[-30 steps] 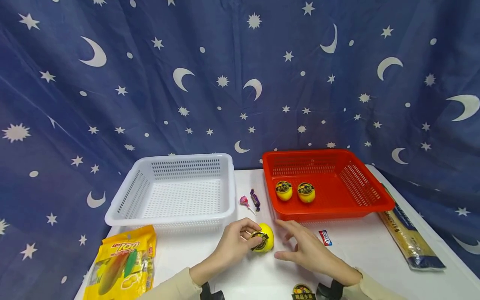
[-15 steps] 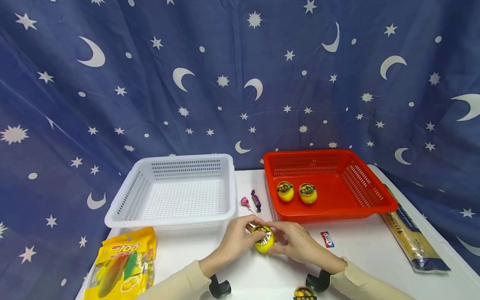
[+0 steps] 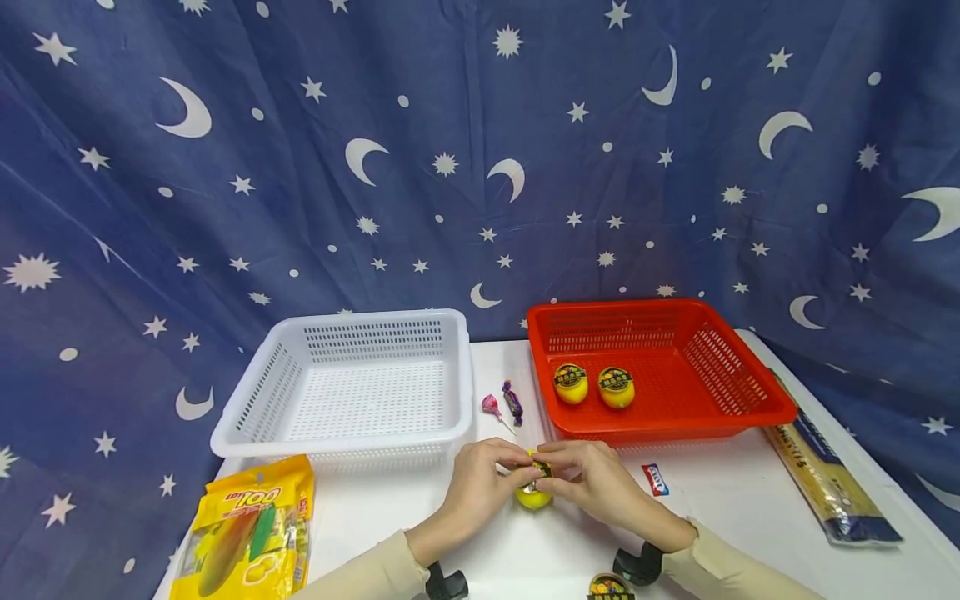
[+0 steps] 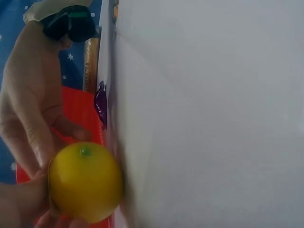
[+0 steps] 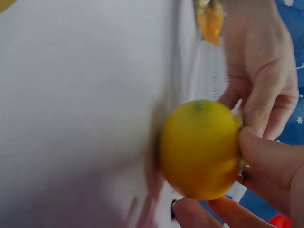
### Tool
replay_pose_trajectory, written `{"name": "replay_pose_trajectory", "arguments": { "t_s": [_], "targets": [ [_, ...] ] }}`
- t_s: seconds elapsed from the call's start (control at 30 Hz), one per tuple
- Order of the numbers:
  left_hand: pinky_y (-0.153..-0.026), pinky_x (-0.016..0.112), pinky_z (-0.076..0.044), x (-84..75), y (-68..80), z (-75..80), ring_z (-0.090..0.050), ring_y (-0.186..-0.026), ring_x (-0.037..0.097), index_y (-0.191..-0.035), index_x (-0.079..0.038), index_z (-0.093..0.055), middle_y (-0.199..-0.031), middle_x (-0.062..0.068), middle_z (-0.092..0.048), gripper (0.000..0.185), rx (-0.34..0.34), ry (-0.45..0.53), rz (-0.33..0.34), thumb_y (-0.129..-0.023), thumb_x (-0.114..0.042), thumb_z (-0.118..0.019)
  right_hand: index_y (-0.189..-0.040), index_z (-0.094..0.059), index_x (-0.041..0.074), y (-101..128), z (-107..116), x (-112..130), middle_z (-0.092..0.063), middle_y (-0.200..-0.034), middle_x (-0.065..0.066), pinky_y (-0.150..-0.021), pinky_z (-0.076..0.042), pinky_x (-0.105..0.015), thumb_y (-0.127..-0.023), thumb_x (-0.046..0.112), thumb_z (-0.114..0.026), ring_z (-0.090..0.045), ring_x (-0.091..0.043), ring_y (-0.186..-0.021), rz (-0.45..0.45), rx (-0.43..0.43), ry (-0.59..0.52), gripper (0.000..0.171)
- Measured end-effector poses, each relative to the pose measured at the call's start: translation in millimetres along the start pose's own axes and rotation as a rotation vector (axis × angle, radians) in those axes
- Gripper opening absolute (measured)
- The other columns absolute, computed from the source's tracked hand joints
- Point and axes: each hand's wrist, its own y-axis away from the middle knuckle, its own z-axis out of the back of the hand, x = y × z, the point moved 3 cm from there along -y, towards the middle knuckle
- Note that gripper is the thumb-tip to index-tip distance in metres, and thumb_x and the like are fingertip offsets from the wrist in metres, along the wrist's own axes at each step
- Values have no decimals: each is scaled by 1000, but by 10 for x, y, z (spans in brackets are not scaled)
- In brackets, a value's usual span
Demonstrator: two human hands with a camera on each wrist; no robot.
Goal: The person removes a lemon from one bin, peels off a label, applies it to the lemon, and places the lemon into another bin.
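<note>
Head view: I see both hands, left hand (image 3: 480, 487) and right hand (image 3: 600, 487), pinching the yellow ball (image 3: 534, 497) between them, low in the middle of the frame.

Head view: set high at the near edge of the white table (image 3: 720, 500), facing forward and slightly down. It takes in the whole tabletop, the white basket (image 3: 352, 392), the red basket (image 3: 660, 367) and the starred curtain (image 3: 480, 150) behind. Medium range.

Left wrist view: set low beside the left hand (image 3: 476, 487), rolled sideways so the table runs as a vertical wall. Very close on the yellow ball (image 4: 85, 183); looks across to the right hand (image 4: 28, 109).

Right wrist view: set low by the right hand (image 3: 600, 483), likewise rolled. Very close, looking across to the left hand (image 5: 259, 71).

Shared: all three hold the ball and both hands.
</note>
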Motion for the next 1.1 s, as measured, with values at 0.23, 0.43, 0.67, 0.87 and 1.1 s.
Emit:
{"name": "replay_pose_trajectory", "arguments": {
  "t_s": [0.23, 0.43, 0.67, 0.87, 1.1],
  "targets": [
    [-70, 14, -56, 42, 18, 29, -77, -102, 18, -102, -12, -83, -107, 0, -80, 16, 45, -9, 7, -86, -16, -82, -115, -79, 9, 9, -5, -47, -75, -125, -9, -75, -61, -21, -87, 27, -82, -72, -32, -115, -26, 2, -39, 33],
    [-69, 14, -55, 28, 13, 30, -77, -100, 17, -101, -13, -83, -108, -1, -80, 17, 45, -47, -25, -85, -17, -82, -116, -78, 5, 32, -22, -73, -73, -127, -13, -72, -59, -17, -88, 24, -81, -70, -34, -116, -7, -11, -69, 34],
    [-68, 12, -54, -6, 35, 30, -77, -94, 13, -101, -12, -83, -107, 0, -80, 17, 46, -69, -45, -84, -16, -83, -123, -73, 7, 71, -57, -54, -75, -122, -14, -74, -61, -23, -87, 27, -82, -77, -24, -98, -40, -15, -112, 42],
    [-66, 8, -52, -38, 32, 46, -75, -82, 6, -101, -12, -83, -105, 0, -81, 18, 75, -82, -50, -84, -17, -83, -126, -64, 12, 42, -103, -20, -77, -106, -4, -68, -58, -22, -73, 34, -93, -71, -15, -86, -81, 41, -88, 64],
    [-64, 6, -50, -175, 24, 92, -74, -80, 8, -101, -16, -84, -103, -1, -81, 15, 76, -96, -100, -87, -21, -81, -130, -69, 20, 50, -104, -8, -72, -92, 13, -59, -45, -17, -68, 33, -95, -59, -1, -70, -30, 68, -2, 69]
  ]
}}
